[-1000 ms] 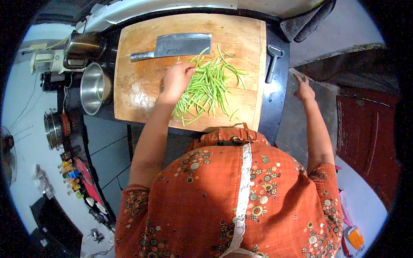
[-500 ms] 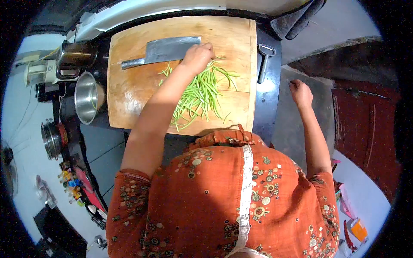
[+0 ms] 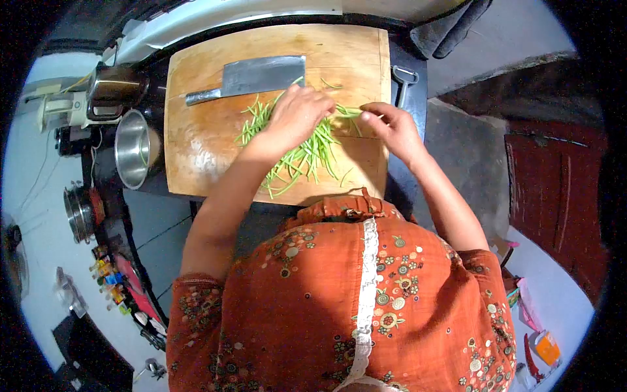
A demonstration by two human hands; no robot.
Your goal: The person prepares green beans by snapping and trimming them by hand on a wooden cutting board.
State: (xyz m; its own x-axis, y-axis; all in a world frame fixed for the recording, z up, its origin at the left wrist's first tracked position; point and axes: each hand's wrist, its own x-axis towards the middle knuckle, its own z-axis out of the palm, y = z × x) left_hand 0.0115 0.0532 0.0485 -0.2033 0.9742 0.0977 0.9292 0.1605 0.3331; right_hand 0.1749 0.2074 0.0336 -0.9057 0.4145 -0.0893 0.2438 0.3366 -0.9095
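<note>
Green stalks [image 3: 317, 147] are heaped towards the cutting board's [image 3: 209, 127] near edge; the cleaver [image 3: 264, 75] is laid beyond, presumably for working room. Loose stalks are pinched, apparently for alignment, by the nearly closed right hand [image 3: 400, 134], forearm angled inward. The left hand [image 3: 299, 116] is half-curled, palm down; its grip is obscured.

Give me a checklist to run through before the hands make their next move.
1. Cleaver lying on the cutting board, in neither hand: ok.
2. Left hand well away from the blade: not ok, it is close to the blade's end.
3. Right hand pinching green vegetable strips: ok.
4. Left hand's grip on strips: cannot tell, the hand hides it.
5. All strips gathered in the pile: not ok, a few lie apart.
6. Peeler off the board: ok.
</note>
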